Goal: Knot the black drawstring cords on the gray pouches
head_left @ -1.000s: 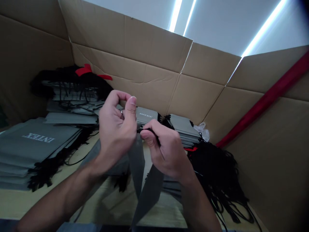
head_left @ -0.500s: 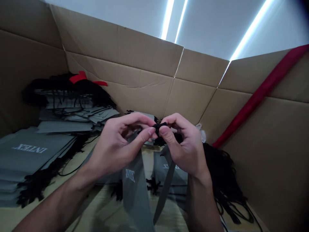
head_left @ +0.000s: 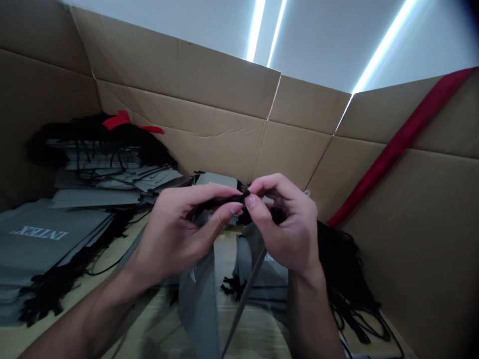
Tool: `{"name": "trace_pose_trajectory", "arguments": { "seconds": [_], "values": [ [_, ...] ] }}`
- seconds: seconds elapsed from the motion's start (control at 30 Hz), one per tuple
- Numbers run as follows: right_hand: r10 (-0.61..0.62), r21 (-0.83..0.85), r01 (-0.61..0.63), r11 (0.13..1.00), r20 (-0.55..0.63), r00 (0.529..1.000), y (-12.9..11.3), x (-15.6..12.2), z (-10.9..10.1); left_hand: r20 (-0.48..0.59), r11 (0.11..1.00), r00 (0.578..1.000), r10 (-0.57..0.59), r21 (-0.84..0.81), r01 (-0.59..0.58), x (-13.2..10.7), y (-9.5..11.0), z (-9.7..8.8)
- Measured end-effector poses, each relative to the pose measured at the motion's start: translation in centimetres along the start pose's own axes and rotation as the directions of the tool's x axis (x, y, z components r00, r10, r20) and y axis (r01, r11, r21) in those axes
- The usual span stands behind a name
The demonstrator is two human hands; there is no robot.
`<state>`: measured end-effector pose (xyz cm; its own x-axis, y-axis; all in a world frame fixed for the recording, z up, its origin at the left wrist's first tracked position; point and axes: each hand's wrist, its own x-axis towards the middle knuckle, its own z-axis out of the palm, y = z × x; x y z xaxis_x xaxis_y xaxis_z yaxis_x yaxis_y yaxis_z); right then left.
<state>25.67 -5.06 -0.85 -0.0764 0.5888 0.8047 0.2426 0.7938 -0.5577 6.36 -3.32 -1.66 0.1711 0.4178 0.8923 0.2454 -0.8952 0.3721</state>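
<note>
My left hand (head_left: 183, 224) and my right hand (head_left: 282, 219) meet in mid-air over the table, fingertips almost touching. Between them is a black cord (head_left: 230, 199), pinched by thumb and forefinger of each hand. Its far details are hidden by my fingers. A grey fabric pouch (head_left: 200, 299) hangs below my left hand, partly turned so its print is hardly seen. Below my right hand a narrow grey strip or pouch edge (head_left: 247, 279) slants down; I cannot tell whether both belong to one pouch.
Grey pouches marked INTEX (head_left: 60, 224) lie stacked at left, with a pile tied in black cords (head_left: 101, 129) behind. Another pouch stack (head_left: 267, 284) sits under my right hand. Loose black cords (head_left: 348, 279) lie at right. Cardboard walls (head_left: 209, 104) enclose the table (head_left: 160, 324).
My left fingers have shifted slightly left along the cord, and more of it now shows straight between the hands. The hanging grey pouch has swung left and turned.
</note>
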Motion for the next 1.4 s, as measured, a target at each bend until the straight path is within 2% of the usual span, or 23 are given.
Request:
{"name": "trace_pose_trajectory", "arguments": {
  "seconds": [0.13, 0.4, 0.63, 0.77, 0.93, 1.03, 1.17, 1.27, 1.4],
  "values": [
    [-0.013, -0.011, 0.013, 1.000, 0.003, 1.000, -0.1, 0.1, 0.0, 0.025, 0.998, 0.998, 0.052, 0.040, -0.053, 0.0, 0.1, -0.2],
    [-0.098, -0.058, 0.098, 0.994, 0.004, 0.995, 0.5, 0.2, -0.2, -0.033, 0.999, 0.999, -0.027, 0.032, 0.028, -0.3, 0.4, 0.1],
    [-0.095, -0.074, 0.093, 0.993, -0.026, 0.995, 0.4, -0.1, 0.5, -0.079, 0.997, 0.994, -0.077, -0.034, 0.075, -0.5, 0.6, 0.4],
    [-0.112, -0.096, 0.103, 0.990, -0.100, 0.989, 0.5, -0.6, 1.6, -0.142, 0.992, 0.984, -0.110, -0.082, 0.099, -0.8, 0.8, 1.1],
    [-0.097, -0.029, 0.093, 0.995, -0.186, 0.978, 0.4, -1.0, 3.2, -0.276, 0.986, 0.953, -0.126, -0.137, 0.091, -0.6, 1.0, 1.7],
    [-0.053, -0.012, 0.052, 0.999, -0.127, 0.990, 0.2, -1.0, 3.0, -0.253, 0.997, 0.964, -0.077, -0.045, 0.067, -0.5, 0.7, 1.4],
    [-0.039, -0.044, 0.035, 0.998, -0.102, 0.994, 0.1, -0.7, 2.2, -0.156, 0.993, 0.988, 0.003, 0.114, 0.015, -0.6, 0.1, 0.9],
    [-0.076, -0.058, 0.070, 0.996, -0.108, 0.991, 0.2, -0.4, 2.0, -0.094, 0.993, 0.995, 0.029, 0.115, -0.018, -0.6, 0.0, 0.7],
    [-0.144, -0.062, 0.138, 0.988, -0.106, 0.984, 0.5, -0.2, 2.0, -0.088, 0.994, 0.995, 0.045, 0.106, -0.036, -0.6, 0.0, 0.7]
  ]
}}
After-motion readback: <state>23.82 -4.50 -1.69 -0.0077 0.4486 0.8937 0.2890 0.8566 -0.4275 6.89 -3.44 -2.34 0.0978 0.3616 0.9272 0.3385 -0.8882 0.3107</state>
